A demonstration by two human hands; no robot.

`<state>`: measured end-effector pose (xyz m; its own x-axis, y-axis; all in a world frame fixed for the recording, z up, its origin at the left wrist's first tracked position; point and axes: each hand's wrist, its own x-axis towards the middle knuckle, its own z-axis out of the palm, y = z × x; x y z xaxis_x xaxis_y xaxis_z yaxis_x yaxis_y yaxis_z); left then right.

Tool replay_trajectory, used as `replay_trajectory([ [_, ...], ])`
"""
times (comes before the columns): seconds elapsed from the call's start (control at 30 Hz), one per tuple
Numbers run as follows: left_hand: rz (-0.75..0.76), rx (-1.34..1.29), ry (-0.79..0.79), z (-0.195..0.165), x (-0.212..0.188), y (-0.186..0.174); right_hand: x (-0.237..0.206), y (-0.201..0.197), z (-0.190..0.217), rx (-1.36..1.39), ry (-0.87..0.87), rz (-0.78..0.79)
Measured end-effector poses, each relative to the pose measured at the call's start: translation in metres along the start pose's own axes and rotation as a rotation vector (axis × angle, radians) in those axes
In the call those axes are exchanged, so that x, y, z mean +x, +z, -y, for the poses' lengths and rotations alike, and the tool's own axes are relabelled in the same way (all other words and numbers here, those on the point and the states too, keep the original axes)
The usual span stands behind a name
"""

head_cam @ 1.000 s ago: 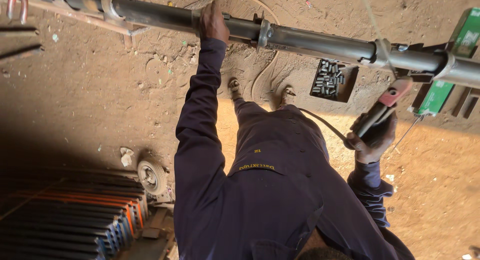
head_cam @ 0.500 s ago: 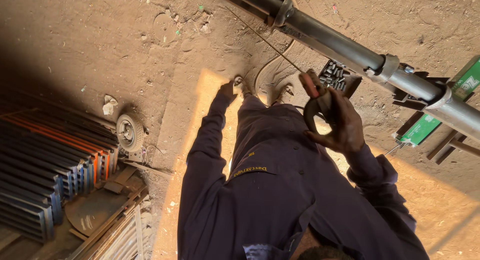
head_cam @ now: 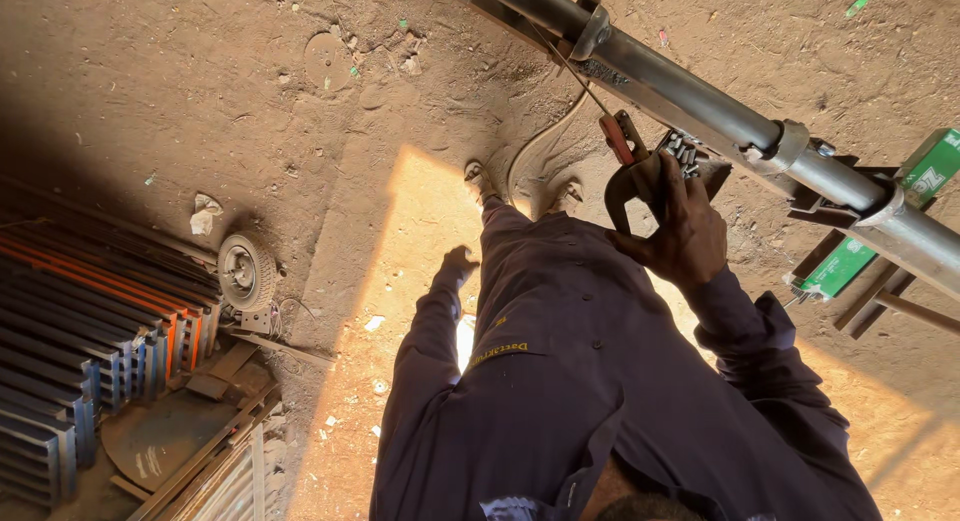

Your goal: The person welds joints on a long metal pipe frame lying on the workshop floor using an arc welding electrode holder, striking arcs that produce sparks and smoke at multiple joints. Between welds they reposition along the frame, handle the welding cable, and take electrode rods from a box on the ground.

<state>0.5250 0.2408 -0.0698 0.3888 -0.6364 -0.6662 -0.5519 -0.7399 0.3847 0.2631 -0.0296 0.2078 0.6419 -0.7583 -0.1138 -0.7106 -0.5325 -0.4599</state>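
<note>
My right hand (head_cam: 683, 233) is shut on a welding electrode holder (head_cam: 628, 161) with red-handled jaws. Its thin rod (head_cam: 572, 69) slants up to the long steel pipe (head_cam: 700, 103), close to a ring fitting (head_cam: 592, 29). The pipe crosses the top right on a slant. My left hand (head_cam: 459, 265) hangs beside my leg with nothing in it, fingers loosely down over the sunlit dirt. I wear dark blue overalls. My shoes (head_cam: 481, 179) stand just short of the pipe.
A small box of welding rods (head_cam: 692, 153) lies under the pipe, with green packets (head_cam: 932, 165) on a metal stand at the right. A small wheel (head_cam: 244, 271) and stacked metal sections (head_cam: 80, 326) fill the lower left. A cable (head_cam: 538, 146) curls by my feet.
My left hand let go of the pipe and dropped to my side. My right hand brought the electrode holder from the right up toward the pipe. The view shifted right.
</note>
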Motion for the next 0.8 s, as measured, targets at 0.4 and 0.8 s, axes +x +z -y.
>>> replay_trajectory([
  [0.4, -0.132, -0.243, -0.004, -0.047, 0.041, -0.058, 0.0, 0.023, -0.01, 0.067, -0.036, -0.034],
  [0.8, -0.142, -0.053, 0.004, -0.02, 0.021, -0.025, -0.01, 0.013, -0.013, 0.104, -0.148, -0.082],
])
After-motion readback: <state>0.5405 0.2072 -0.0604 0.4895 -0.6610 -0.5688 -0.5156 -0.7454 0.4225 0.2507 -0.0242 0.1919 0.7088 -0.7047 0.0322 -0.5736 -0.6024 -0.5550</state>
